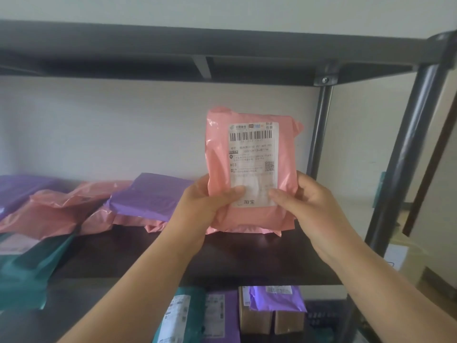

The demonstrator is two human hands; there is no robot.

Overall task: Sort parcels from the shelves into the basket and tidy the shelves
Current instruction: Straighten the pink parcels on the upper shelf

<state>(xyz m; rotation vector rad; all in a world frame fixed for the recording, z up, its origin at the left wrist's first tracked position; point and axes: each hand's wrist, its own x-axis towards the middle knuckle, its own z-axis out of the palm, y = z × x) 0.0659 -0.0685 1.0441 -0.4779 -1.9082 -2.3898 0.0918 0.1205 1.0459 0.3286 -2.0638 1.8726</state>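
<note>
Fingers (231,194) of left hand (197,206) and right hand (315,201) grip a pink parcel (218,149) above the dark shelf (247,258), pale wall (118,125) behind.

Forearms stretched forward, left grip (205,205) and right grip (315,206) curled round pink parcel (249,149), thumbs on its front

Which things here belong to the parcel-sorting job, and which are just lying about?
Belong: pink parcel, gripped by left hand and right hand; purple parcel, teal parcel, shelf.
Lying about: white box beyond the rack's right post.
</note>
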